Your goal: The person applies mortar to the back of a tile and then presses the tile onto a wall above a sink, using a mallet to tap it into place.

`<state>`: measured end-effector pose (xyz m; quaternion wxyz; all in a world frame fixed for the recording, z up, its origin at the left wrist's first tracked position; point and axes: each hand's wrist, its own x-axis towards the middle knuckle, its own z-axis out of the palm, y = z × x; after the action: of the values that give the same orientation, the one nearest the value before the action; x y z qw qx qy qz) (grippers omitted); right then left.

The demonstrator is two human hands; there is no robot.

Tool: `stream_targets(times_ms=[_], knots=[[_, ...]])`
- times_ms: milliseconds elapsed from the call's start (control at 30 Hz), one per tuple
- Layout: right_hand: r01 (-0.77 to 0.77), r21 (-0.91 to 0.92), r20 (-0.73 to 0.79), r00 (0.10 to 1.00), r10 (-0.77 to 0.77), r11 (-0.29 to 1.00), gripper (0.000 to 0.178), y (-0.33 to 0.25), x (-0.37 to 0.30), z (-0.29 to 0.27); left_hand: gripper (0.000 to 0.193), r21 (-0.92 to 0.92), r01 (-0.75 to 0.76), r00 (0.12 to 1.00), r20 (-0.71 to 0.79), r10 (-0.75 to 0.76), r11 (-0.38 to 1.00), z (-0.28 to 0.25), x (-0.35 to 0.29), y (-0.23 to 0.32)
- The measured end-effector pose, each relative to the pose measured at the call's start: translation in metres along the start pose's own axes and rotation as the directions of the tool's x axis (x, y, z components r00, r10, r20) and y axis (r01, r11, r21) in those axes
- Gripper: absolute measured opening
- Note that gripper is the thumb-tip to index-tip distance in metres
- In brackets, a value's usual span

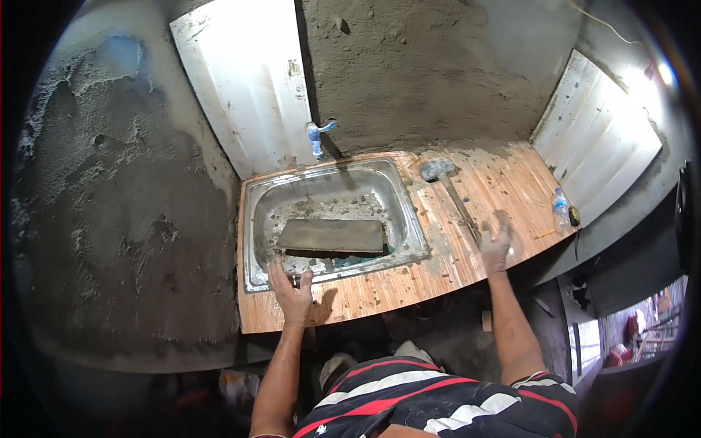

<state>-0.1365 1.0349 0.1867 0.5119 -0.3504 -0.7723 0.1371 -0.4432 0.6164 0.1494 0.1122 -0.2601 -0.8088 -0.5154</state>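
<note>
My left hand (292, 293) is open at the near left corner of the metal sink (412, 219), its fingers apart and over the front rim. Inside the sink lies a flat rectangular board (332, 234) smeared with grey mortar, among scattered crumbs. To the right, my right hand (496, 252) is open, fingers spread and a little blurred. It is beside the handle end of a hammer (458, 201), whose mortar-caked head rests farther back on the wood-patterned counter (504, 175). Whether the right fingers touch the handle is unclear.
A blue-and-white tap (317, 139) juts over the sink's back edge. White panels (244, 87) lean or stand at both sides. Wet mortar covers the left wall (117, 212) and back wall (416, 73). A plastic bottle (561, 208) and yellow pencil (545, 234) are at right.
</note>
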Motion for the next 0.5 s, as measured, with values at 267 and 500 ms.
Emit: stream_targets(times_ms=[267,500], knots=[[0.037,-0.375,0.249,0.967,0.062,0.926,0.054,0.137,0.0,-0.02,0.094,0.501,-0.143,0.989,0.114,0.099,0.854,0.014,-0.011,-0.01],[0.05,-0.598,0.477,0.824,0.306,0.8,0.059,0.141,0.012,-0.025,0.09,0.613,-0.042,0.993,0.115,-0.036,0.789,0.023,-0.01,0.007]])
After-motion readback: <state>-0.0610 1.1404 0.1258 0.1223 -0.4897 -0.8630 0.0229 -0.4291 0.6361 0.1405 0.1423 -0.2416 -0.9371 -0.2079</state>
